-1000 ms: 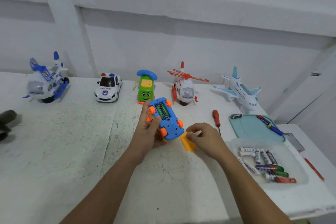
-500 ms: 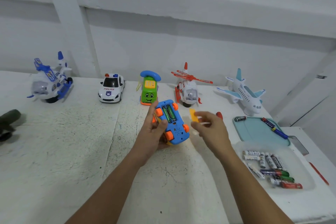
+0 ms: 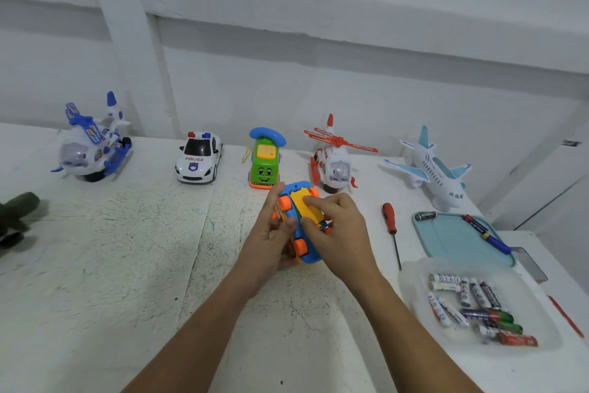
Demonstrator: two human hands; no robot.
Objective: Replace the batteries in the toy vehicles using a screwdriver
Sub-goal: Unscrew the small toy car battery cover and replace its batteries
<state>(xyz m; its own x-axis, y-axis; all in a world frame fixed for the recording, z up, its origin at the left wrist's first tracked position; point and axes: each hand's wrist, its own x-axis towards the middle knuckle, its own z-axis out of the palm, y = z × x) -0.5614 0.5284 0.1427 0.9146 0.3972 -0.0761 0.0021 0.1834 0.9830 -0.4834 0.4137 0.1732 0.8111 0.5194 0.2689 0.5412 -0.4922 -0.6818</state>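
Blue toy car (image 3: 302,241) held belly-up at table centre, yellow battery cover (image 3: 302,205) on its underside.

Car's long axis runs roughly 12–6, wheels up; can't tell which end is the nose. Left hand (image 3: 269,241) is wrapped round its 9 o'clock side, thumb on the underside. Right hand (image 3: 339,233) has index finger and thumb clamped on the cover. Red screwdriver (image 3: 390,224) lies loose at 3 o'clock, tip toward 6. Past it, a teal lid (image 3: 452,241) holds one black battery (image 3: 425,216) and a blue screwdriver (image 3: 487,235). At 4 o'clock, a clear tub (image 3: 411,295) holds a loose pile of batteries (image 3: 478,306). The toy row at 12 sits against the wall. The table (image 3: 127,265) edge is just beyond the lid and tub on the right; bare surface from 7 to 10 o'clock.
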